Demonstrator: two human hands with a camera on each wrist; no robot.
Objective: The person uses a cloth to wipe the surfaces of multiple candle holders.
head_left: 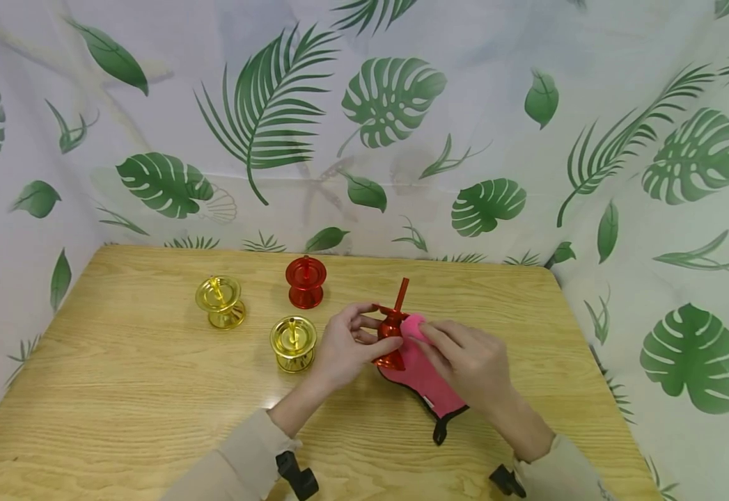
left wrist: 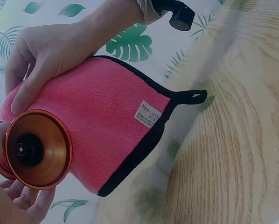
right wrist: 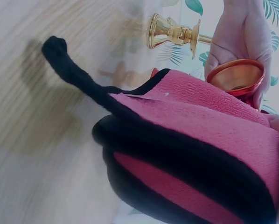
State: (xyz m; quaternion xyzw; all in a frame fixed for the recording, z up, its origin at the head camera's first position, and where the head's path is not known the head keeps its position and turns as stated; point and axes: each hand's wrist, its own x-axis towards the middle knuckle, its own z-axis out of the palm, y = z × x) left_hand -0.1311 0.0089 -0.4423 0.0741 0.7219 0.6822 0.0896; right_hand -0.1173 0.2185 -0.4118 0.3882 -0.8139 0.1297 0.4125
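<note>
My left hand (head_left: pixel 350 344) grips a red metal candle holder (head_left: pixel 392 332) by its waist, tilted, with its spike pointing up. In the left wrist view the hollow underside of the candle holder (left wrist: pixel 51 154) faces the camera. A pink cloth (head_left: pixel 429 379) with black edging and a hanging loop is pinched in my right hand (head_left: pixel 473 358), its bunched part against the candle holder's side. The cloth (right wrist: pixel 195 116) hangs in folds in the right wrist view, hiding most of that hand.
Two gold candle holders stand to the left, one farther back (head_left: pixel 221 303) and one (head_left: pixel 293 344) close to my left wrist. Another red candle holder (head_left: pixel 306 282) stands near the back edge of the wooden table (head_left: pixel 120 390). A leaf-printed curtain (head_left: pixel 402 181) borders the table.
</note>
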